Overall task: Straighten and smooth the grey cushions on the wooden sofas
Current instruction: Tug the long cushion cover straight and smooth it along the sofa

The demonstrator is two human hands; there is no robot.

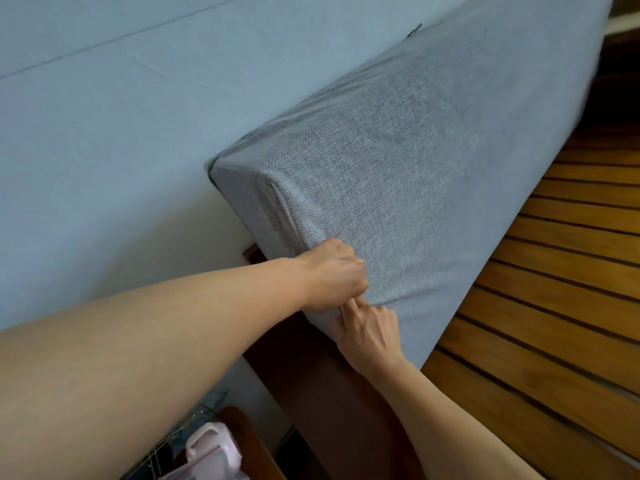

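Note:
A long grey cushion (408, 161) stands on its edge against the pale blue wall, above the slatted wooden sofa seat (540, 306). My left hand (332, 275) is closed in a fist on the fabric at the cushion's near lower corner. Just below it, my right hand (370, 337) pinches the cover along the cushion's bottom edge, fingers pressed into the cloth. The two hands touch each other. Creases fan out from the gripped corner. The fingertips of both hands are hidden in the fabric.
The sofa's dark wooden end frame (311, 393) runs under my hands. A wire basket (180, 441) with a pale pink plastic item (211, 448) stands at the bottom left, beside the frame. The wall (104, 133) fills the left side.

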